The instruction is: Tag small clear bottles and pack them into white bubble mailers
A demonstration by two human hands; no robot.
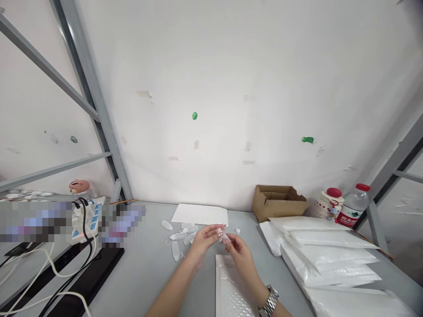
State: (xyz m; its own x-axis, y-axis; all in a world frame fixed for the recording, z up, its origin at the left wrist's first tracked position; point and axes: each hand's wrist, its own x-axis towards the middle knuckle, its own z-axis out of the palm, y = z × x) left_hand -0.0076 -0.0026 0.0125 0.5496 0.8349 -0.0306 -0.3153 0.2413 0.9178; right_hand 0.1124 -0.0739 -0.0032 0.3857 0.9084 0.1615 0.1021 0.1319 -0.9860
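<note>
A small translucent plastic squeeze bottle (pixel 224 237) is held between my two hands above the grey table. My left hand (pixel 205 240) pinches it near its upper end, and my right hand (pixel 240 252) has its fingers closed around the lower part. Fingers hide much of the bottle. Left of my left hand lie several similar small bottles (pixel 178 236), some with caps on thin loops. A small white cap (pixel 238 230) rests just beyond my right hand. Below my hands is a white bubble mailer (pixel 231 286).
White paper (pixel 200 214) lies near the wall. At right are stacked bubble mailers (pixel 330 251), a cardboard box (pixel 279 204), a white jar (pixel 325 204) and a red-capped water bottle (pixel 353 207). A power strip (pixel 87 220), cables and a black panel (pixel 95 273) occupy the left.
</note>
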